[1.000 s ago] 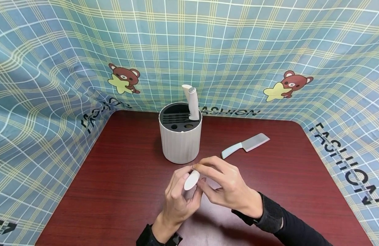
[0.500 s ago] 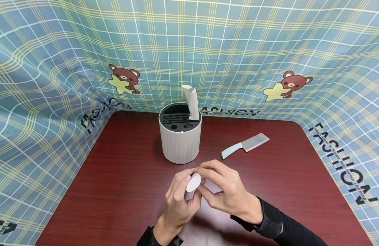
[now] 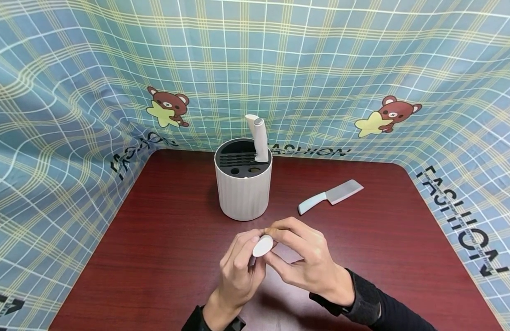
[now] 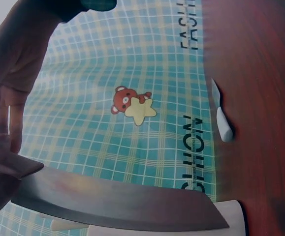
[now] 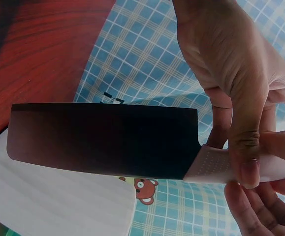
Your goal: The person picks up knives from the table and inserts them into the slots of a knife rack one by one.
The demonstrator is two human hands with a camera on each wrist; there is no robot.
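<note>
Clamped round the pale handle (image 3: 263, 247) are the thumb and fingers of the left hand (image 3: 240, 271), while the same handle is pinched by the fingertips of the right hand (image 3: 313, 257). By both grips the knife (image 5: 103, 142) is held over the table (image 3: 168, 239), close to the person. Judged from this shared hold, a turn or regrip seems to be in hand; for the next move, a secure hold by one hand is called for before the other is freed, with all fingers kept off the edge.

Its long axis is set close to upright: the butt is turned up and the blade is pointed down, roughly in line with the block's wall in both wrist views. In the head view the blade is hidden by the hands, so its exact tilt cannot be told.

Farther off, at two o'clock from the hands, a cleaver (image 3: 331, 196) is laid flat, its blade pointed to two and its grip end to eight. Between eleven and twelve the block (image 3: 243, 197) is stood upright; at its three o'clock side two white handles (image 3: 261, 142) are bunched, with slots (image 3: 234, 159) left of them. Beyond, the view is closed off by checked cloth (image 3: 313, 78).
</note>
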